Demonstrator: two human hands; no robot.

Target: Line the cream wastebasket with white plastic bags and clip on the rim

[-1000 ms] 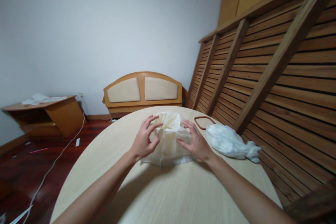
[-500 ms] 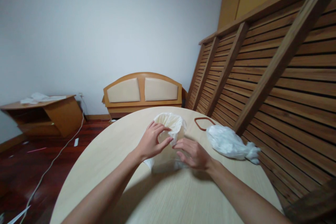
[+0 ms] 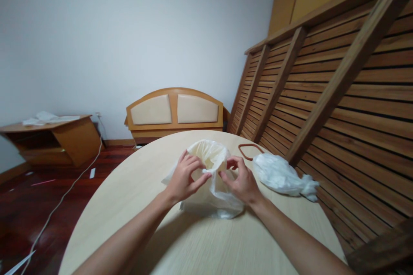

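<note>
An opened white plastic bag (image 3: 214, 195) stands on the round pale wooden table (image 3: 245, 245), its mouth facing up and its rim folded over. My left hand (image 3: 187, 177) grips the near left part of the rim between thumb and fingers. On the right side, my right hand (image 3: 240, 179) pinches the rim too, with its fingers curled. Farther right lies a knotted white plastic bag (image 3: 279, 173), touched by neither hand. A brown ring-shaped band (image 3: 251, 152) rests behind it, near the table's far edge.
Wooden slatted panels (image 3: 348, 94) lean along the table's right side. Beyond the table is a headboard (image 3: 174, 109) with cream pads. A low cabinet (image 3: 61, 142) with papers stands at the left; a cable (image 3: 64, 195) crosses the red-brown floor.
My right hand has moved slightly up and away from my left hand along the rim. The bag's mouth is wider, and its lower body now spreads out to the right.
</note>
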